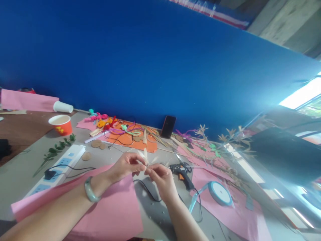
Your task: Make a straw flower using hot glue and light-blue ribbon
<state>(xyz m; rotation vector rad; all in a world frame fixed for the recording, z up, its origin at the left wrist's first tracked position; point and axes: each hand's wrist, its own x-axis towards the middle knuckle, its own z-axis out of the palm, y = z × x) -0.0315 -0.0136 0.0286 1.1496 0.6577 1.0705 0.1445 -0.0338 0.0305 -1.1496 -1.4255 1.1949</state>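
Both hands meet over the middle of the worktop (110, 153). The left hand (126, 166), with a pale bangle (91, 189) on its wrist, has its grip pinched closed, thumb against fingers, on a small, whitish petal-like piece (145, 153). The right hand (162, 179) brings its thumb and fingertips together at the lower end of the same piece, its grip nearly closed there; the exact contact is too small to make out. The piece stands up between the fingertips, above the worktop.

A pink sheet (119, 207) lies near, under the left forearm, with a white power strip (71, 157) to its left. Just right of the right hand lies a black glue gun (185, 176), and farther right a reel of light-blue ribbon (220, 193). On the far side, a dark phone (168, 126) stands before a blue partition (137, 60).
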